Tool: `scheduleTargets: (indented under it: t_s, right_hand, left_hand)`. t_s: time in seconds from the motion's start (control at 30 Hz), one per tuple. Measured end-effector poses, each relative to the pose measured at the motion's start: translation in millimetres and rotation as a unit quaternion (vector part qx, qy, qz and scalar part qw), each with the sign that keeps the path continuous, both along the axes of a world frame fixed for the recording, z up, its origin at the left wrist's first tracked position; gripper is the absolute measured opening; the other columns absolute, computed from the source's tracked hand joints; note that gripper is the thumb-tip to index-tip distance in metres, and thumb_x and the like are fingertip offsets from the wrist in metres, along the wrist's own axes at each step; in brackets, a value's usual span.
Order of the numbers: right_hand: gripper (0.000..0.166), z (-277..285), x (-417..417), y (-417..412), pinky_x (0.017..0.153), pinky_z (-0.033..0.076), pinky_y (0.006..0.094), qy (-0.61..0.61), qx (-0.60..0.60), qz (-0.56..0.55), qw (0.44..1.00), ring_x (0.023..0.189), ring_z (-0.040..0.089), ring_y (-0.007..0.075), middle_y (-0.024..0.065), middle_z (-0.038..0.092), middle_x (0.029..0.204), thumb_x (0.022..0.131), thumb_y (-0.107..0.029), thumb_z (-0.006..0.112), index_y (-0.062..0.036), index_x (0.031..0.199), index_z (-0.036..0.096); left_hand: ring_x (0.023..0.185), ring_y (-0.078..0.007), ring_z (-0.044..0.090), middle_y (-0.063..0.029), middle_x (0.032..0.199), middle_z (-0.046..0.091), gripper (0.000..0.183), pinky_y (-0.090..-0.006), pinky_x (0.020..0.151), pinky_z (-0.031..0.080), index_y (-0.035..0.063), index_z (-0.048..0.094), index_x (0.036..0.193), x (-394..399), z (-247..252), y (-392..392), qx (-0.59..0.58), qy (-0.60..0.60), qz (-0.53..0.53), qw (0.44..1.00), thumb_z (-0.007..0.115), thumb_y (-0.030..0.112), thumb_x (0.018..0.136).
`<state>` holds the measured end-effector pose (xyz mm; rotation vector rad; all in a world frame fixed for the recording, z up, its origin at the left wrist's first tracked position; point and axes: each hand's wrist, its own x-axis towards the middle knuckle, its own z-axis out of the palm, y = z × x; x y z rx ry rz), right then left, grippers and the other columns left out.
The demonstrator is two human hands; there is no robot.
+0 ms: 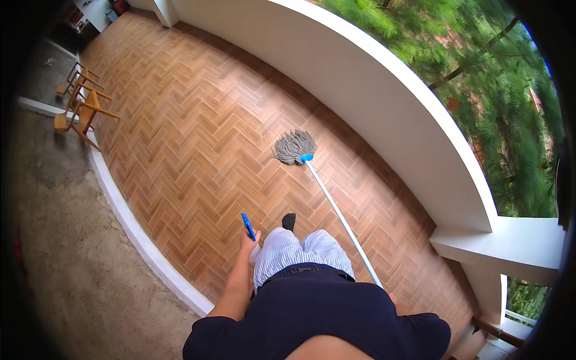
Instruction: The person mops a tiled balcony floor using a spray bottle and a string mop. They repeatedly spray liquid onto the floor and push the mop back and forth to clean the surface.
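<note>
My left hand (249, 240) is wrapped around a spray bottle with a blue trigger head (247, 226). Its pale, translucent body (254, 254) shows partly beside my thigh. A string mop with grey strands (294, 146) rests on the floor ahead of me, its strands spread to the left of a blue socket (306, 158). From there a pale mop handle (344, 220) slants back to my right side. My right hand (393, 297) is at the handle's near end, mostly hidden behind my dark shirt; the fingers' grip is largely out of sight.
Herringbone wood-look tiles (193, 130) cover the floor. A white low wall (360, 76) curves along the right, with green trees beyond. A white curb (135, 243) borders bare concrete (85, 261) on the left. Wooden chairs (87, 110) stand at the far left.
</note>
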<state>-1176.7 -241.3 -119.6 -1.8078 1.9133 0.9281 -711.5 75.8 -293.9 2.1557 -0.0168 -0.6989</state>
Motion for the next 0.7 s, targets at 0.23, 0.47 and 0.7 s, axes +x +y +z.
scheduleTargets:
  t_s: [0.23,0.47,0.7]
  right_hand:
    - [0.078,-75,40,-67,0.068,0.044,0.0407,0.036,0.003,0.027,0.999,0.080,0.057,0.0324,0.0219,0.059,0.079,0.062,-0.071,0.042,0.0023,0.080,0.062]
    - [0.082,-136,255,-211,0.076,0.042,0.0363,-0.028,0.097,0.121,0.988,0.088,0.056,0.0263,0.0146,0.061,0.081,0.065,-0.074,0.031,-0.0005,0.087,0.061]
    - [0.067,-144,445,-258,0.059,0.045,0.0347,-0.251,0.115,0.134,0.952,0.061,0.055,0.0257,0.0144,0.054,0.061,0.069,-0.063,0.043,0.0009,0.074,0.062]
  left_hand:
    - [0.049,-0.0142,0.049,-0.0043,0.052,0.050,0.026,-0.0288,0.052,0.040,0.0049,0.048,0.054,-16,11,4,0.013,0.006,0.056,0.998,0.064,0.023,0.065]
    - [0.045,-0.0126,0.044,-0.0044,0.047,0.046,0.030,-0.0295,0.048,0.037,0.0054,0.043,0.050,-17,17,-34,0.054,-0.028,0.113,0.992,0.062,0.021,0.066]
    - [0.042,-0.0102,0.038,-0.0031,0.043,0.040,0.033,-0.0283,0.044,0.032,0.0050,0.040,0.047,-10,18,-116,-0.005,-0.055,0.117,0.992,0.061,0.019,0.068]
